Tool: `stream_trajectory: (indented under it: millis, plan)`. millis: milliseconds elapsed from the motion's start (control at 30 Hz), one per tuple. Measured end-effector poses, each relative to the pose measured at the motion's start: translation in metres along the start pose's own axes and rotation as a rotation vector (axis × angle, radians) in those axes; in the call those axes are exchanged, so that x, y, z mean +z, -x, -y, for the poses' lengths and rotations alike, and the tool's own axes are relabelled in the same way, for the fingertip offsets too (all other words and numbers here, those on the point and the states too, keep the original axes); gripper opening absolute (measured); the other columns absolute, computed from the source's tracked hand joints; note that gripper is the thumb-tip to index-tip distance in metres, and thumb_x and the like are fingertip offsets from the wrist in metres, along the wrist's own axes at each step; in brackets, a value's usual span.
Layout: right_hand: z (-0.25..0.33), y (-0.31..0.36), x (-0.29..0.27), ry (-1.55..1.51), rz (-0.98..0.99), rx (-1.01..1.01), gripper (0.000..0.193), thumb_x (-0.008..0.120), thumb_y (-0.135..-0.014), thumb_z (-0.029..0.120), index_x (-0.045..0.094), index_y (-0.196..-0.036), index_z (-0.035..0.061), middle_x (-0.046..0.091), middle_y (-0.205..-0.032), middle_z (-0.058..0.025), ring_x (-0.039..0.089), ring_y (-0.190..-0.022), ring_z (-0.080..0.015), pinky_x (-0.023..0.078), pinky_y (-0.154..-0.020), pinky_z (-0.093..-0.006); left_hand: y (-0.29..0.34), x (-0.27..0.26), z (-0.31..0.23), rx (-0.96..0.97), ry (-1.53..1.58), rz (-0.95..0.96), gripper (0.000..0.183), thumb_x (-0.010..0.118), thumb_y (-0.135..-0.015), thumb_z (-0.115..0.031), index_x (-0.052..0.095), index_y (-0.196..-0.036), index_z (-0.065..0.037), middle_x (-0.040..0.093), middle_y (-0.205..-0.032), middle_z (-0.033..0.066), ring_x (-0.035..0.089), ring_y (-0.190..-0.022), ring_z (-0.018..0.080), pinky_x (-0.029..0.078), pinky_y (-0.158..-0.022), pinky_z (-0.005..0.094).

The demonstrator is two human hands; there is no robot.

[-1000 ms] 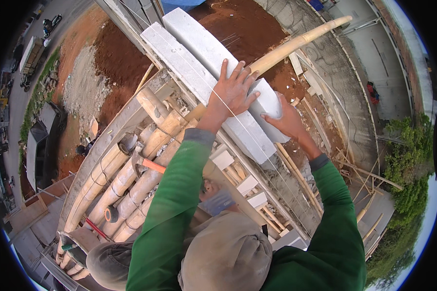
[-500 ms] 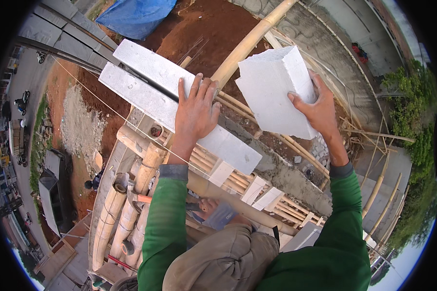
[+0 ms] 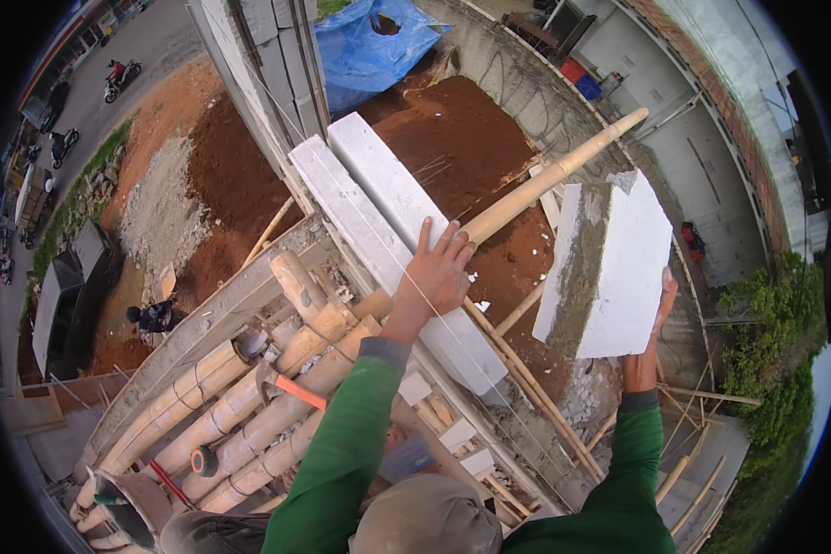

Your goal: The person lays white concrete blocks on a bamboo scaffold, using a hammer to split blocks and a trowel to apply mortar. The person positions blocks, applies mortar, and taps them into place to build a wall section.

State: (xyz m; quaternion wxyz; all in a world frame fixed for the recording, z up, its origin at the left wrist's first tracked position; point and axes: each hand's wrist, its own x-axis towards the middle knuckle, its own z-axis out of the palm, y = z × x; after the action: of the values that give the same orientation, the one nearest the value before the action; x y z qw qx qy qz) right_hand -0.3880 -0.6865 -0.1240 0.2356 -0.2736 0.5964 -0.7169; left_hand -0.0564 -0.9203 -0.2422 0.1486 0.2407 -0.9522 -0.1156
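My right hand (image 3: 660,309) grips a broken-edged white lightweight concrete block (image 3: 632,268) from its right side, raised to the right of the wall. Most of that hand is behind the block. Grey mortar (image 3: 577,263) coats one of the block's faces, and its top corner is chipped. On the left, my left hand (image 3: 431,291) lies with fingers stretched over the near row of white blocks (image 3: 365,208), holding nothing. Parallel to it runs a second white block (image 3: 388,175), a narrow gap between them. A taut string (image 3: 392,254) crosses over the near row and my hand.
A thick bamboo pole (image 3: 563,171) juts out beyond the blocks. At lower left lie several bamboo poles (image 3: 240,415), a hammer with an orange handle (image 3: 300,392) and a tape roll (image 3: 203,460). A rounded beige cloth shape (image 3: 425,517) is at the bottom. Red soil (image 3: 471,120) lies below.
My right hand has turned the held block, so its mortared face now shows, and it sits farther right. My left hand remains on the wall blocks. The whole view has swung.
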Motion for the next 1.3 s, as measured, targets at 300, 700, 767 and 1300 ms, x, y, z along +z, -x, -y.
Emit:
stream_trajectory:
  millis: [300,700,767,1300]
  plan:
    - [0.101,-0.076,0.172,-0.237,0.97,-0.143,0.065,0.056,-0.109,0.042,0.043,-0.164,0.01,0.04,-0.171,-0.0182,0.044,-0.153,-0.0371,0.042,-0.122,-0.0588,0.003,0.034,-0.004,-0.091,-0.133,-0.248,0.034,0.06,-0.098,-0.025,0.068,-0.13,-0.021,0.065,-0.138,0.0028,0.04,-0.156,0.0255,0.009,-0.136,0.0669]
    - [-0.014,0.191,0.565,0.181,1.345,0.424,0.072,0.075,-0.096,0.04,0.059,-0.144,-0.0115,0.071,-0.12,-0.0167,0.07,-0.106,-0.0208,0.054,-0.094,-0.0311,0.015,-0.005,-0.002,-0.139,0.304,-0.044,0.032,0.055,-0.101,-0.022,0.065,-0.131,-0.014,0.063,-0.142,0.0063,0.051,-0.144,0.0242,0.026,-0.129,0.0518]
    - [-0.057,0.24,0.573,0.174,1.358,0.608,0.062,0.075,-0.096,0.041,0.064,-0.132,-0.0088,0.071,-0.113,-0.0153,0.071,-0.1,-0.0205,0.056,-0.088,-0.0322,0.014,0.0,0.003,-0.077,0.165,-0.103,0.032,0.056,-0.1,-0.024,0.066,-0.128,-0.013,0.065,-0.141,0.0071,0.05,-0.145,0.0242,0.023,-0.131,0.0539]
    - [-0.073,0.279,0.546,0.679,1.664,0.293,0.063,0.062,-0.102,0.039,0.064,-0.114,-0.0227,0.069,-0.116,-0.0399,0.068,-0.11,-0.0494,0.051,-0.106,-0.0514,0.004,0.012,0.002,-0.058,0.059,-0.067,0.053,0.057,-0.098,-0.029,0.065,-0.147,-0.01,0.059,-0.155,0.0077,0.038,-0.158,0.0279,0.01,-0.134,0.0665]
